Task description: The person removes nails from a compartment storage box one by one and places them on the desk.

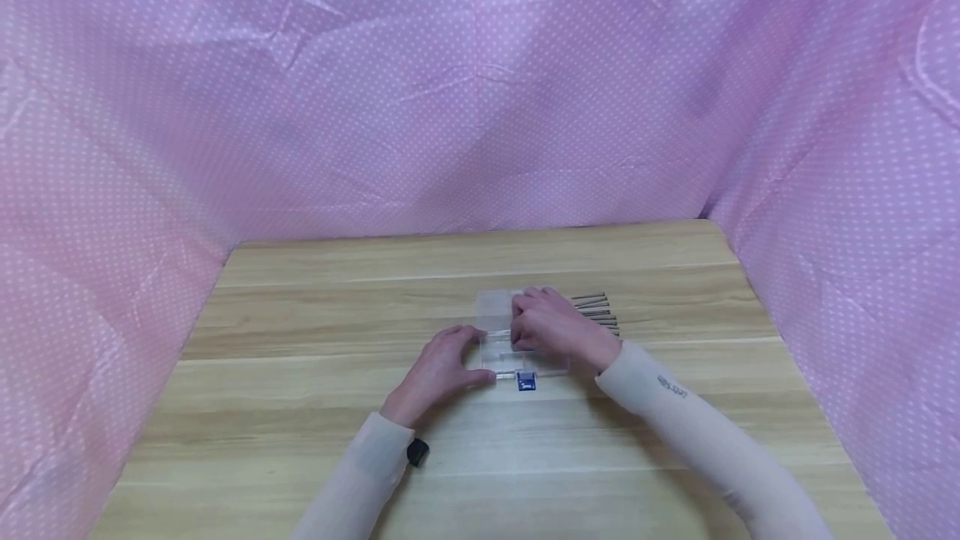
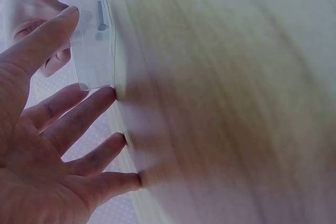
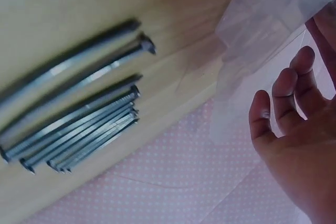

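A clear plastic box [image 1: 491,353] with a blue latch [image 1: 527,382] lies on the table, its lid [image 1: 493,308] tipped back. My left hand [image 1: 442,363] steadies the box's left end, thumb at the front edge and fingertips at the back corner. In the left wrist view its other fingers [image 2: 100,153] spread down to the tabletop. Over the box's open middle is my right hand [image 1: 551,325], with bent fingers. Its thumb and index finger are mostly hidden in the right wrist view, so I cannot tell whether they hold something. A dark nail-like shape [image 2: 101,17] shows through the box wall.
Several long metal nails [image 1: 596,312] lie side by side on the table just right of the box. The wooden table [image 1: 300,340] has a pink dotted cloth [image 1: 480,107] hanging behind it and at both sides.
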A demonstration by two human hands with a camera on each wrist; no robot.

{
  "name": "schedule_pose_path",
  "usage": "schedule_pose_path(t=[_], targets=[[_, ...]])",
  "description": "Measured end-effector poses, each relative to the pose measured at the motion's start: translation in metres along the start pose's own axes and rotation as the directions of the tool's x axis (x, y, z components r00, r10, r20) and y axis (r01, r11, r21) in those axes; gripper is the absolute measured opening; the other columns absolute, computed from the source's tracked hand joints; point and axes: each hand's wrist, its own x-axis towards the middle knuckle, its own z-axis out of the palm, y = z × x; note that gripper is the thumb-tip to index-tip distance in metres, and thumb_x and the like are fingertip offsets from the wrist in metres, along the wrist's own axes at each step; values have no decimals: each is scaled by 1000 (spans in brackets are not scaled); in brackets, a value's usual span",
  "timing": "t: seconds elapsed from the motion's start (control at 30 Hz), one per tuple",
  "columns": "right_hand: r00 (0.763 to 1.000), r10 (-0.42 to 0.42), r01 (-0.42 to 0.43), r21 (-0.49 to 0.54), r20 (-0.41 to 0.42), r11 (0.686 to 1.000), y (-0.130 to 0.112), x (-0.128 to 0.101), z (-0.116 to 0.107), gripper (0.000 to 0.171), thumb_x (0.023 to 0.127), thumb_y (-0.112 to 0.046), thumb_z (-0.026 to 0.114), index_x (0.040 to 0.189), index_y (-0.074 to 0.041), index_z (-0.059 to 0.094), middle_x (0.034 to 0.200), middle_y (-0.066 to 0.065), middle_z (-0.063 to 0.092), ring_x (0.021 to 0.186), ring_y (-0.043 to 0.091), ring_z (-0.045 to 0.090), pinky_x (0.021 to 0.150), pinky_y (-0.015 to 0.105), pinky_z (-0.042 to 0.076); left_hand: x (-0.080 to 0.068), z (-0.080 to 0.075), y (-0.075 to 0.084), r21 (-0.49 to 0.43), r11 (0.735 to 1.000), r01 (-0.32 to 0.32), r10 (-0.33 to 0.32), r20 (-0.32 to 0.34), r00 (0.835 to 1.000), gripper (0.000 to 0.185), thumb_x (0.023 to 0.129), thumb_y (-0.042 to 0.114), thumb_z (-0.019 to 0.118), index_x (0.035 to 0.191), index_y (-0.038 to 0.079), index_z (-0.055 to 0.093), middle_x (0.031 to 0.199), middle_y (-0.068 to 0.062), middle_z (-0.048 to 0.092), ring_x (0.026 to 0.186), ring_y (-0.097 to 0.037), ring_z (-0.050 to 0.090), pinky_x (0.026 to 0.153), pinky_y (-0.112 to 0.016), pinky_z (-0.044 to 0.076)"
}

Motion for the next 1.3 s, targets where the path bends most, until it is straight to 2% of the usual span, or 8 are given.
schedule_pose_path(t=[0.2, 0.5, 0.8, 1.07, 1.3], targets=[[999, -24, 26, -57, 36, 998, -2, 5, 0, 5, 86, -32, 84, 89, -30, 82, 96, -10, 61, 91, 13, 51, 82, 33, 45, 1, -2, 1, 4, 1000, 13, -13, 9, 1000, 66, 81, 41, 89, 135, 14, 63, 145, -14, 58, 140, -36, 47, 118, -55, 37], [995, -96, 92, -124, -24, 988, 3, -1, 2, 9, 87, -27, 82, 96, -28, 82, 93, -8, 61, 87, 14, 50, 76, 30, 42, 2, -3, 2, 15, 1000, 1, -1, 1, 1000, 65, 82, 42, 88, 136, 13, 63, 146, -15, 58, 139, -38, 48, 117, -56, 37], [994, -101, 96, -88, -51, 992, 6, -11, 5, 14, 87, -26, 82, 100, -27, 83, 93, -9, 61, 88, 14, 51, 82, 33, 43, 2, -2, 3, 19, 1000, 2, -2, -1, 1000, 65, 82, 41, 88, 136, 12, 63, 146, -16, 57, 140, -38, 48, 117, -57, 37], [994, -93, 90, -51, -58, 995, 7, -12, 8, 9, 87, -23, 83, 96, -24, 83, 90, -8, 61, 87, 14, 53, 79, 32, 45, 0, -1, 2, 2, 1000, -14, 15, -12, 1000, 66, 81, 40, 88, 135, 12, 63, 145, -17, 58, 139, -39, 48, 117, -56, 37], [997, -72, 70, -63, -37, 996, 7, -11, 13, 5, 92, -24, 79, 96, -22, 81, 93, -7, 63, 91, 15, 56, 81, 32, 48, -1, 0, 3, -2, 1000, -24, 24, -15, 1000, 65, 82, 40, 88, 135, 11, 63, 144, -16, 59, 138, -39, 49, 117, -56, 38]])
